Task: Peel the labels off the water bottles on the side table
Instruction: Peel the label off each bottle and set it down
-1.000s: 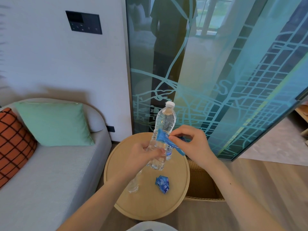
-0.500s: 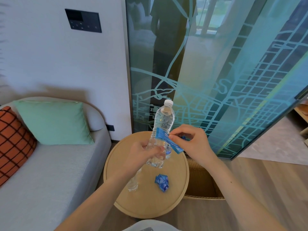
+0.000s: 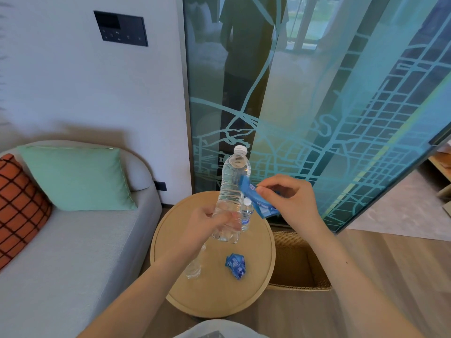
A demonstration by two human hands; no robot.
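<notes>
My left hand (image 3: 207, 225) grips the lower part of a clear water bottle (image 3: 230, 189) with a white cap, held tilted above the round wooden side table (image 3: 212, 296). My right hand (image 3: 290, 201) pinches a blue label (image 3: 256, 198) that hangs beside the bottle, off its body. Behind the held bottle a smaller bottle (image 3: 246, 213) with a blue label stands on the table. A bare clear bottle (image 3: 194, 267) stands under my left wrist, partly hidden. A crumpled blue label (image 3: 235, 265) lies on the tabletop.
A grey sofa (image 3: 73, 252) with a green cushion (image 3: 75, 179) and an orange checked cushion (image 3: 19, 208) sits left of the table. A woven basket (image 3: 300, 262) stands right of it. A glass panel with a map pattern (image 3: 317, 118) rises behind.
My right hand has pulled the blue label off the bottle and to the right. The smaller labelled bottle behind now shows.
</notes>
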